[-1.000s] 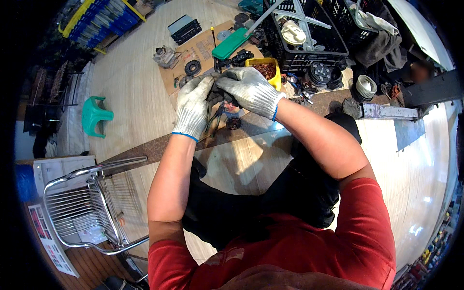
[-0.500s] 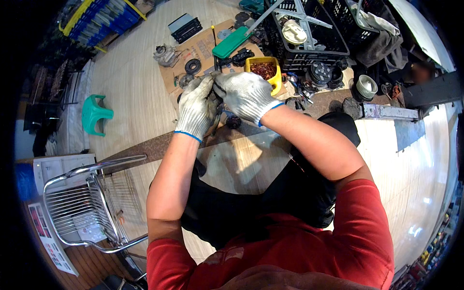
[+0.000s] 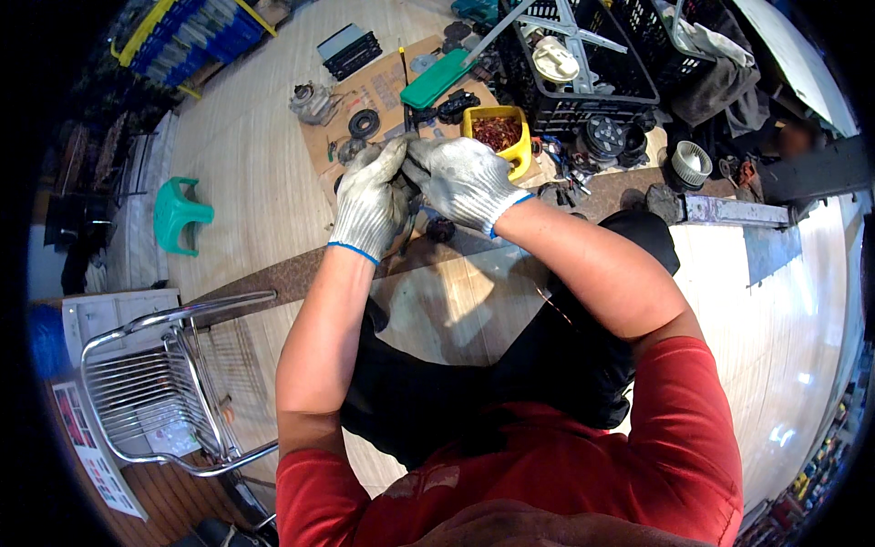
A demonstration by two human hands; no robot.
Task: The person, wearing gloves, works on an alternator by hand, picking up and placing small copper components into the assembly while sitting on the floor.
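Part [image 3: 409,190]; dark, mostly hidden; held between left hand [image 3: 370,199], right hand [image 3: 463,180]

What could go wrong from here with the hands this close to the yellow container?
The right hand appears close to the yellow container; a bump could spill its reddish scraps.
The left hand and right hand largely hide what is between them, so a slip might go unnoticed.
Anything dropped could strike the dark round part nearby.

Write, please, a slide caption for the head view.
Left hand and right hand, both gloved, close together near a yellow container of reddish scraps.
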